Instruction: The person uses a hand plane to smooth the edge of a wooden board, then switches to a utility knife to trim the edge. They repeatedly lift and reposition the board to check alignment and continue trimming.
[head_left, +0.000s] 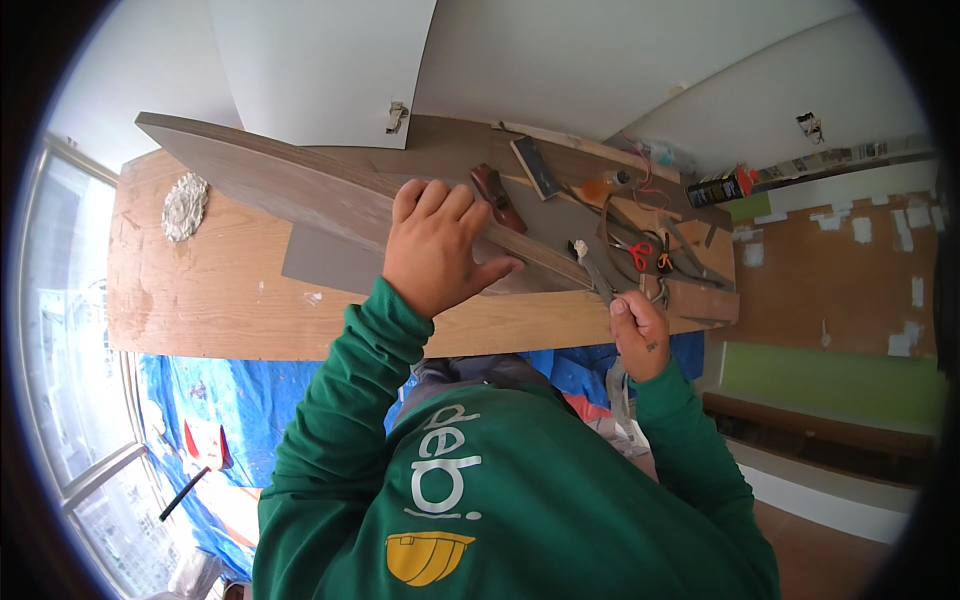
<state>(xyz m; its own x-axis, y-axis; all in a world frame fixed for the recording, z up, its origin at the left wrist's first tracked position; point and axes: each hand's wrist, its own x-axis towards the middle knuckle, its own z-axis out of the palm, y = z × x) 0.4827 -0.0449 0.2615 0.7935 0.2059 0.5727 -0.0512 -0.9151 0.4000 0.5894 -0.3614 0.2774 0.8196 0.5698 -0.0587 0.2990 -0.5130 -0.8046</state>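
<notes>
A long brown board (300, 180) stands on its edge, slanting across the wooden worktable (225, 277). My left hand (442, 244) is over its top edge, with the fingers curled to the far side and the thumb pointing right. Near the board's right end, my right hand (639, 330) is closed around a thin grey strip (596, 274). One end of the strip sticks up past my fist, with a pale lump at its tip. Below the fist, a grey length hangs down past the table's front edge. The fist hides how the two parts join.
Behind the board lie a reddish-brown block-like tool (499, 199), a dark sanding block (534, 166), a bottle of orange liquid (606, 184) and red-handled scissors (640, 255). A black can (718, 189) is farther right. A crumpled whitish disc (185, 207) sits left. Blue tarpaulin (225, 390) hangs below.
</notes>
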